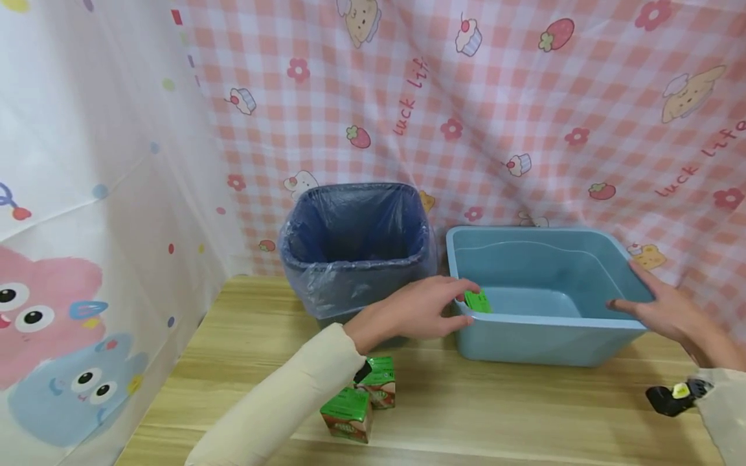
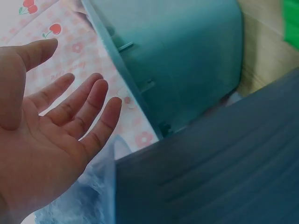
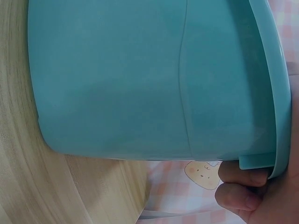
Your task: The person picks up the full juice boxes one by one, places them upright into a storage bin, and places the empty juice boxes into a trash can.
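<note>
My left hand (image 1: 422, 307) hovers at the front left corner of a light blue plastic tub (image 1: 553, 346), fingers spread and relaxed. The left wrist view shows that hand (image 2: 65, 126) with nothing in its palm. Just past the fingertips, a small green carton (image 1: 479, 301) shows inside the tub's corner, partly hidden by the fingers and rim. My right hand (image 1: 667, 307) grips the tub's right rim. In the right wrist view, its curled fingers (image 3: 238, 196) hook under the lip of the tub (image 3: 112, 84).
A dark bin (image 1: 355, 278) lined with a translucent bag stands left of the tub, close beside it. Two green-topped cartons, one in front (image 1: 348, 414) and one behind (image 1: 381, 382), sit on the wooden table (image 1: 495, 414) near my left forearm. A checked curtain (image 1: 361, 84) hangs behind.
</note>
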Action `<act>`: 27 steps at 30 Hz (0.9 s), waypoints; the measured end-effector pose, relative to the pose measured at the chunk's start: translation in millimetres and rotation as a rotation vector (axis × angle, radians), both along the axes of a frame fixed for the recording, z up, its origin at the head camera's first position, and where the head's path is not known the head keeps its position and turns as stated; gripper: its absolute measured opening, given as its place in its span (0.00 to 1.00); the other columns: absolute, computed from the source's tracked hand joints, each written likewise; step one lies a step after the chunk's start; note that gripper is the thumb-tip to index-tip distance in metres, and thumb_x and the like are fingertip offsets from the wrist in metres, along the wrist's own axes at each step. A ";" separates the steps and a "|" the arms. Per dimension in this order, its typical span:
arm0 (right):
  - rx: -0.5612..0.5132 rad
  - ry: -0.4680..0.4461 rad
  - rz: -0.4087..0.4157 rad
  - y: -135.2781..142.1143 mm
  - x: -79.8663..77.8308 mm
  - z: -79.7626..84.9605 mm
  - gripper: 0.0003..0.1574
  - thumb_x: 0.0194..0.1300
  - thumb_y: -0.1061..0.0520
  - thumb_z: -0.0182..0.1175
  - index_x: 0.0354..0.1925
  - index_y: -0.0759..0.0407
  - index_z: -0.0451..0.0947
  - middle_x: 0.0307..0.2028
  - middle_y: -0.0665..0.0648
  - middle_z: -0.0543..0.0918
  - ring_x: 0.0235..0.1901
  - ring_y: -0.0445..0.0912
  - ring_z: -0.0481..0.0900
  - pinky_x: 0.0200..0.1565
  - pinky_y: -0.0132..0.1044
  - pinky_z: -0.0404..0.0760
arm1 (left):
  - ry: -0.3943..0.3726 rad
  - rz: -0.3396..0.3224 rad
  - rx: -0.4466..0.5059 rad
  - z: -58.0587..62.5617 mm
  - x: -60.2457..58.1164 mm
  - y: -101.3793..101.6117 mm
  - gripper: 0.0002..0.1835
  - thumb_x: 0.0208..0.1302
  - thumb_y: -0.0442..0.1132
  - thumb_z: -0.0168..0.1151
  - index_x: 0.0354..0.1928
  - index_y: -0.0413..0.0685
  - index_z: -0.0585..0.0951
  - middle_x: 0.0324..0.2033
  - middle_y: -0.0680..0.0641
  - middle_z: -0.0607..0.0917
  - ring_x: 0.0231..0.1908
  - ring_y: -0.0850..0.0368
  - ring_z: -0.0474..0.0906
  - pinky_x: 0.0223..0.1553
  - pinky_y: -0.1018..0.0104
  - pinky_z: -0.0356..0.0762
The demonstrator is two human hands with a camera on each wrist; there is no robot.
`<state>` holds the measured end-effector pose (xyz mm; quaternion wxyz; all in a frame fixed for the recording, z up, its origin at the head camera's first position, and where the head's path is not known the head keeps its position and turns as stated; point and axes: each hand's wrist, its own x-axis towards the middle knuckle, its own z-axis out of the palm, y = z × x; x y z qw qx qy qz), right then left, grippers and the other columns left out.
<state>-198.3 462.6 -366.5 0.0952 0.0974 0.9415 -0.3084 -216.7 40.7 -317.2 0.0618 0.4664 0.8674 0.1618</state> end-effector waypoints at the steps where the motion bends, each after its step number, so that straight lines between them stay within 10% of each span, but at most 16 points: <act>1: 0.000 0.002 -0.001 -0.2 0.1 0.1 0.70 0.64 0.26 0.55 0.74 0.50 0.17 0.67 0.87 0.31 0.62 0.87 0.43 0.53 0.81 0.55 | -0.002 0.005 -0.007 -2.0 1.2 -3.0 0.28 0.72 0.51 0.57 0.70 0.53 0.68 0.55 0.51 0.80 0.53 0.60 0.77 0.50 0.68 0.75; 27: 0.015 0.021 0.006 -1.0 -0.1 -1.8 0.69 0.65 0.27 0.54 0.74 0.51 0.16 0.67 0.88 0.33 0.61 0.87 0.44 0.53 0.81 0.53 | -0.220 0.016 -0.160 -38.5 19.8 -88.6 0.32 0.71 0.49 0.59 0.73 0.53 0.65 0.62 0.48 0.77 0.63 0.55 0.72 0.64 0.60 0.69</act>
